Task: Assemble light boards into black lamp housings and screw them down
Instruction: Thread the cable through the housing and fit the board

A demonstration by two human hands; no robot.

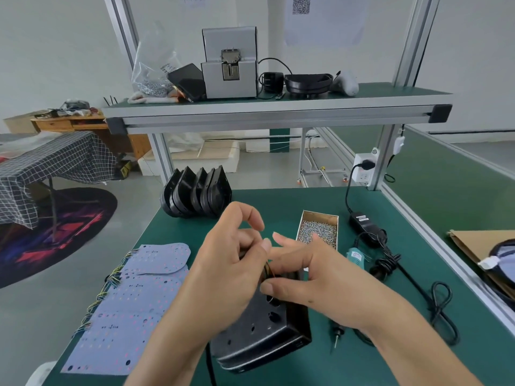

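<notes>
Your fingers (pixel 264 243) are busy up top: the left hand (pixel 228 263) curls around thin wires (pixel 269 270) at the upper edge of the black housing (pixel 264 327), and the right hand (pixel 309 274) pinches there too, thumb pressed against the housing's top. You're threading the leads through the housing, it seems (the board itself is hidden behind your hands, so I can't confirm it's seated). The housing sits tilted on the green bench (pixel 362 366), between the stack of light boards (pixel 133 310) and the electric screwdriver (pixel 338 328). Next you'll need a screw from the box of screws (pixel 317 231), then the driver.
</notes>
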